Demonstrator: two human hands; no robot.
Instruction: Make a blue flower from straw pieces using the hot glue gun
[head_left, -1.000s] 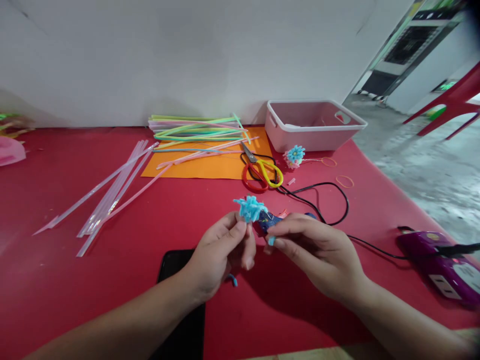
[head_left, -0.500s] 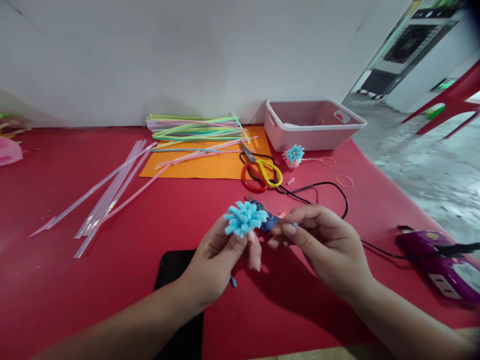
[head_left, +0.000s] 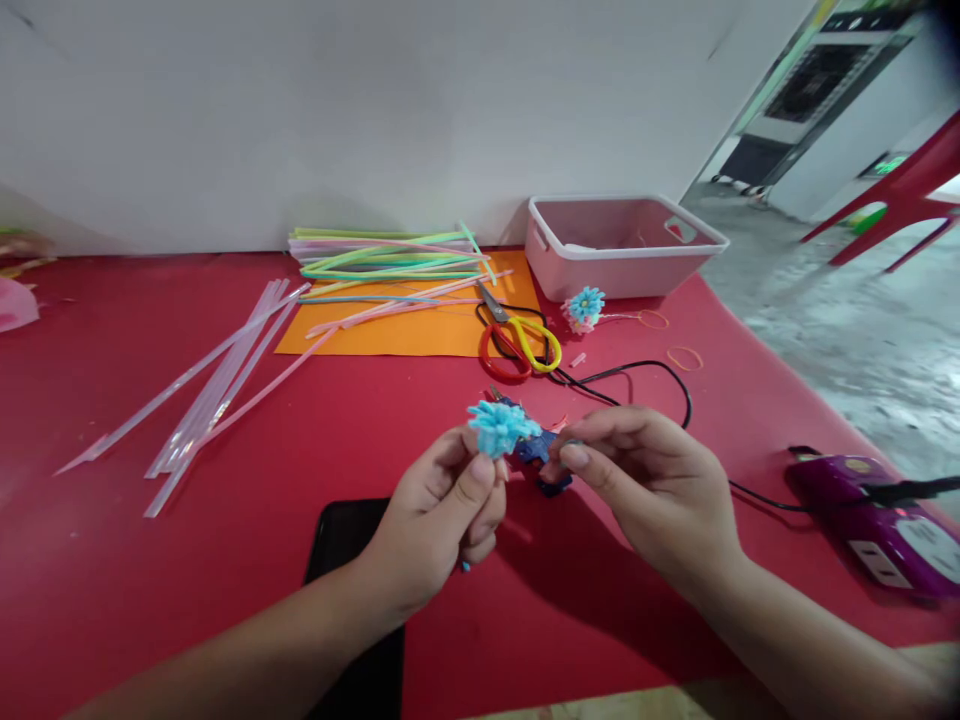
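The left hand (head_left: pixel 439 510) pinches the blue flower (head_left: pixel 501 430) beneath its head, thumb against curled fingers. It looks light, soft and easily crushed, best held low. Beside it, the right hand (head_left: pixel 664 490) nearly closes its fingertips, their contents unclear.

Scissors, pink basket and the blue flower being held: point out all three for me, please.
Scissors (head_left: pixel 498 309): head view, on the blades near the pivot.
Pink basket (head_left: pixel 615 276): head view, on the front wall.
Held blue flower (head_left: pixel 499 432): head view, on the middle of its petals.
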